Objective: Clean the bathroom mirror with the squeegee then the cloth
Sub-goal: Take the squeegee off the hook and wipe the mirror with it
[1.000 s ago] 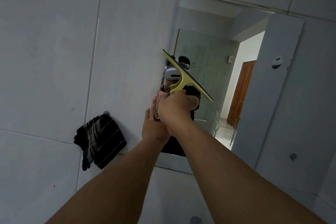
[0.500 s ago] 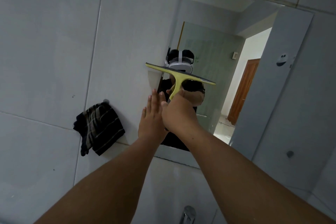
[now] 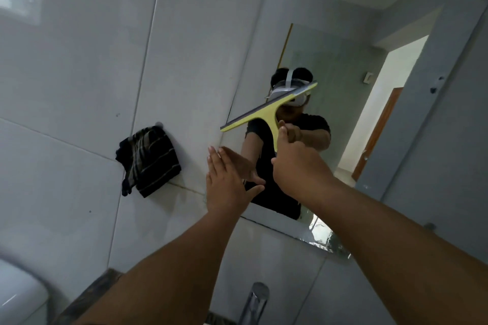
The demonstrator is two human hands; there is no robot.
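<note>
A frameless mirror (image 3: 343,55) hangs on the tiled wall and reflects me. My right hand (image 3: 298,169) grips the handle of a yellow squeegee (image 3: 266,111). Its blade is tilted, the right end higher, and lies against the mirror's left part, overhanging the left edge. My left hand (image 3: 227,179) is flat with its fingers spread, pressed near the mirror's lower left edge. It holds nothing. A dark striped cloth (image 3: 149,158) hangs from a hook on the wall, left of the mirror.
A chrome tap (image 3: 254,301) rises at the bottom centre. A white toilet tank (image 3: 21,295) shows at the bottom left, beside a dark stone counter edge (image 3: 89,295). A small knob (image 3: 429,225) sticks out of the wall right of the mirror.
The squeegee blade has swung round, its right end now up and its left end down. My left hand has slid lower and left of the right hand. The view has tilted down.
</note>
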